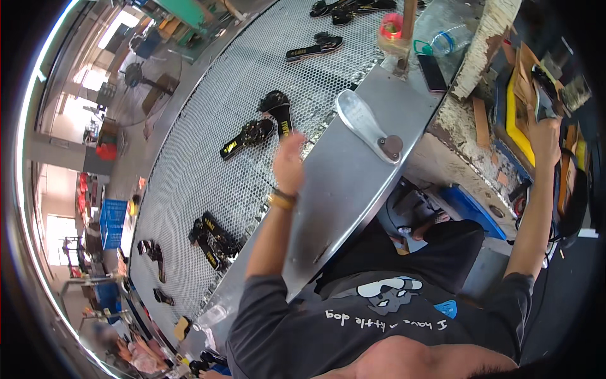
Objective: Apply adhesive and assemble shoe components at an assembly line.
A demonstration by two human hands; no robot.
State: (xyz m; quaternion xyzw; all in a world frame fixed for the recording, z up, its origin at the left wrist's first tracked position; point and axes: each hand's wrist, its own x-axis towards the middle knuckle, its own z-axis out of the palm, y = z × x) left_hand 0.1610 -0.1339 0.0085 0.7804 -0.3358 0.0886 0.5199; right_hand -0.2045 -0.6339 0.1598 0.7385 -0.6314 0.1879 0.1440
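Note:
My left hand [290, 167], with a yellowish band at the wrist, reaches over the metal mesh conveyor. Its fingers are closed at the heel end of a black slide sandal [278, 107] with gold marking on the insole. The matching black sandal [247, 138] lies on the mesh just left of it, its strap studded with shiny bits. Far out to the right, my right hand [546, 138] is closed on a dark sandal [544, 88] beside yellow-edged cardboard; much of it is hidden. A clear shoe-shaped form [366, 123] with a brown round piece rests on the steel ledge between my hands.
More black sandals lie on the mesh belt [189, 170], near left and far end. Along the steel ledge [328, 189] stand a phone [432, 72], a plastic bottle [445, 41] and a red cup [391, 26]. A worn post [489, 47] rises at right. Someone sits at lower left.

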